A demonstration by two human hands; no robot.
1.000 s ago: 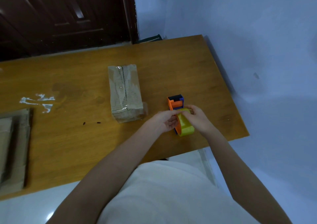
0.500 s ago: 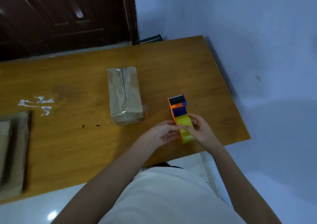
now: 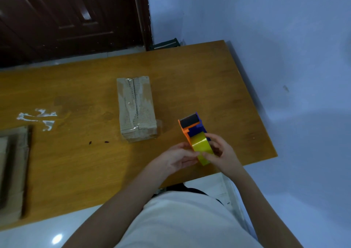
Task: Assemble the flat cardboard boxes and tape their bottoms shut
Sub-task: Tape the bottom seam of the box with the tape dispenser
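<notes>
A stack of flat cardboard (image 3: 11,171) is seen at the left edge of the worktop (image 3: 79,164), with scraps of tape residue (image 3: 38,117) just beyond it. An assembled box (image 3: 136,109), its seam taped, is placed near the middle. Near the front right corner, an orange and blue tape dispenser (image 3: 195,135) with a yellow roll is held by both hands: the left hand (image 3: 178,157) is curled against its left side, and the right hand (image 3: 222,152) is wrapped around the roll, apparently pinching the tape end.
</notes>
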